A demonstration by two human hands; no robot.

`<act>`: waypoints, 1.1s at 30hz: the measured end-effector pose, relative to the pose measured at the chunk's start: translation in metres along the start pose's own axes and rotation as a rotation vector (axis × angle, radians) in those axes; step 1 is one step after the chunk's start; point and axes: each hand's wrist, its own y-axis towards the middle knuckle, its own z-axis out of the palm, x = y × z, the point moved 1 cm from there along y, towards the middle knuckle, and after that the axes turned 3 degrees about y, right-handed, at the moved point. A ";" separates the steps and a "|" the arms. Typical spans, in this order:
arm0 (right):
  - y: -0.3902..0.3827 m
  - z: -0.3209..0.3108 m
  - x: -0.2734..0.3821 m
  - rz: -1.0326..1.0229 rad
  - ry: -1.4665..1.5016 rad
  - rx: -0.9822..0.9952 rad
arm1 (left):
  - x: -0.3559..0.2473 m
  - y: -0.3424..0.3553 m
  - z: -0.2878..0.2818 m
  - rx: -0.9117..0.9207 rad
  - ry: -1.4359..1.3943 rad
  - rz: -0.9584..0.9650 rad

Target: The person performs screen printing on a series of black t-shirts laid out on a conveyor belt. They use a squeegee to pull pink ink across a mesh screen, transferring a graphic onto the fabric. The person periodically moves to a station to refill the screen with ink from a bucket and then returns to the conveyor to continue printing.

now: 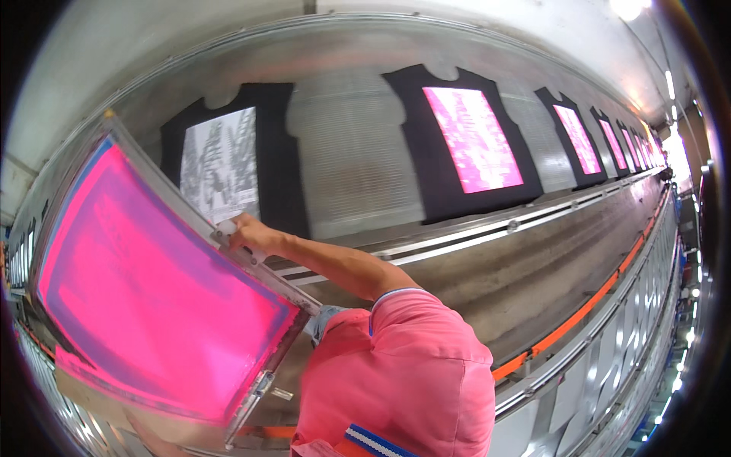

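A long grey table (354, 152) runs from the left side of the room toward the far right, with a metal rail (426, 247) along its near edge. Black shirts lie flat on it in a row: the nearest shirt (282, 175) bears a grey-and-white print, while the next shirt (419, 145) and those toward the table's far end show pink and white. An orange rail (586, 307) runs beyond the walkway, and bright lights (670, 85) recede at the right.

The right hand (247, 234) is closed around the upper bar of a large frame (282, 285) with a bright pink mesh (160, 289). The frame tilts over the table's near edge, beside the nearest shirt. The left hand cannot be made out, so its grip cannot be told.
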 end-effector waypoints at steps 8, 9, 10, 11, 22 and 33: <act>0.276 0.249 -0.166 -0.043 -0.004 0.339 | 0.057 0.160 -0.214 -0.158 0.575 0.274; 0.314 0.277 -0.186 -0.100 -0.025 0.408 | 0.065 0.183 -0.244 -0.162 0.612 0.325; 0.349 0.312 -0.211 -0.152 -0.036 0.483 | 0.076 0.202 -0.278 -0.152 0.655 0.381; 0.365 0.352 -0.198 0.023 -0.258 0.489 | 0.086 0.220 -0.297 -0.217 0.508 0.310; 0.690 0.739 -0.347 0.281 -0.121 0.685 | 0.036 0.515 -0.429 -0.773 -0.245 0.100; 1.026 1.037 -0.410 0.183 -0.296 0.663 | -0.002 0.960 -0.562 -0.750 -0.400 0.052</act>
